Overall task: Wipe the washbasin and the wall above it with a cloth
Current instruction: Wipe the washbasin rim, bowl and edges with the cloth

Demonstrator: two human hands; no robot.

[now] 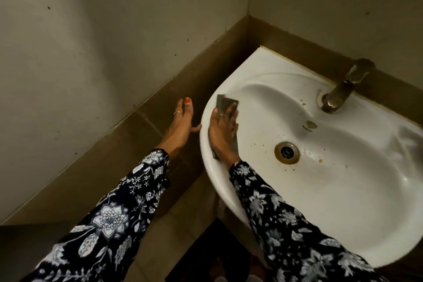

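Your right hand [223, 131] lies flat on a grey-green cloth [225, 104], fingers straight and together, pressing it against the left inner slope of the white washbasin [343, 190], just inside the rim; the cloth shows beyond your fingertips and again as a thin edge under the heel of the palm; a ring sits on one finger of that hand. Your left hand [180, 123] is released, fingers stretched out and holding nothing; it hangs outside the basin, just beside its left rim, and whether the thumb touches the rim you cannot tell from here; its nails carry orange polish and a thin ring shows on one finger. Both arms wear dark sleeves [119, 208] with a white flower print.

The basin is fixed in the corner, its back edge against a brown tiled band [160, 89] that runs along both walls; above the band the pale wall [91, 18] carries small dark specks. A metal tap [343, 87] stands at the back of the basin, right of centre; the round drain [286, 152] sits in the bowl, with brown spots and small bits of debris [310, 125] scattered round it and between it and the tap.
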